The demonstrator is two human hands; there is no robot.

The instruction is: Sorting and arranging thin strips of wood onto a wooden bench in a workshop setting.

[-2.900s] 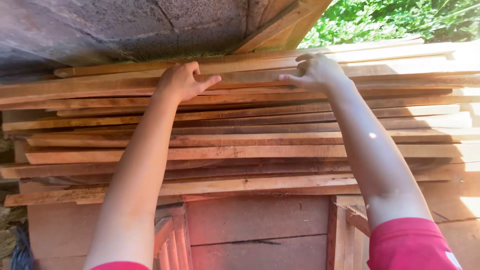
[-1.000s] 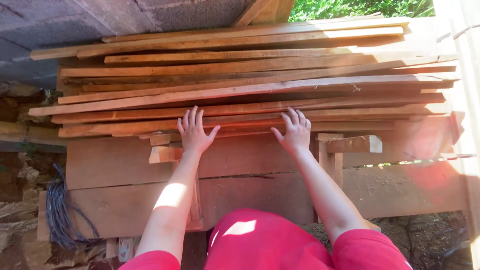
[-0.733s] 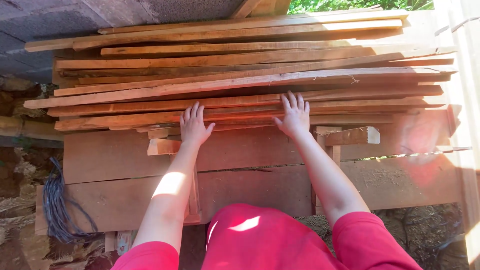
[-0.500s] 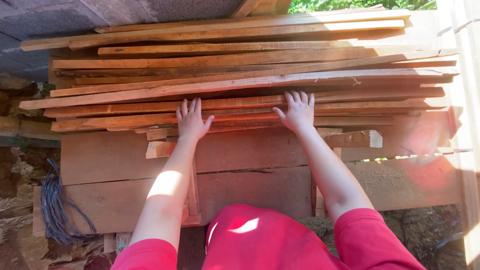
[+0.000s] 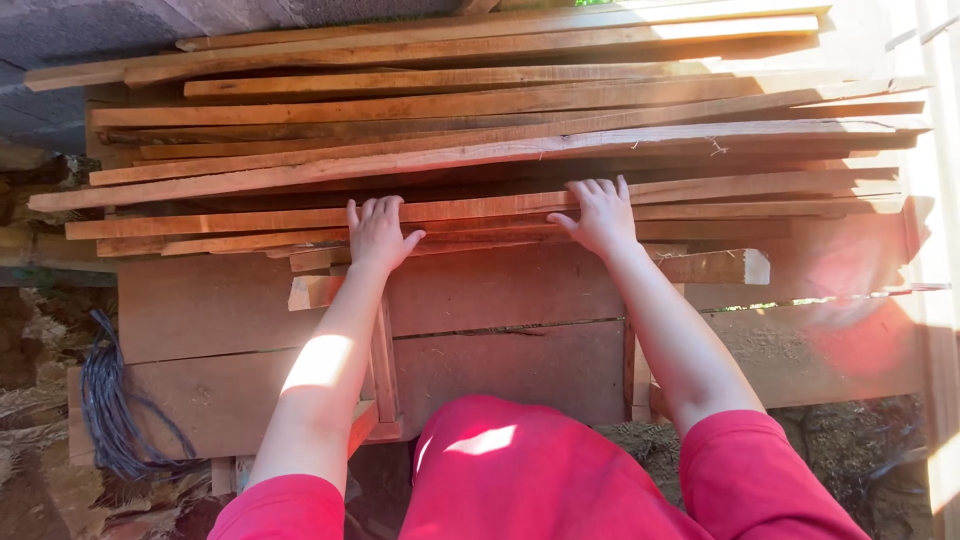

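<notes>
A stack of long reddish wooden planks [image 5: 480, 150] lies crosswise on a wooden frame. My left hand [image 5: 376, 233] rests flat on the front edge of the lower planks, fingers curled over one thin plank [image 5: 240, 219]. My right hand [image 5: 601, 214] lies on the same plank edge further right, fingers spread and bent over it. Both arms wear red sleeves.
Broad boards [image 5: 500, 330] form the frame's front below the stack. A short wooden block [image 5: 716, 267] sticks out at the right. A coil of dark blue cord [image 5: 110, 405] hangs at the left. A grey wall [image 5: 90, 30] stands behind, and bare ground lies below.
My hands came down from the top of the stack to its lower front planks. Over the last second both slid slightly up onto a plank edge, fingers curling over it.
</notes>
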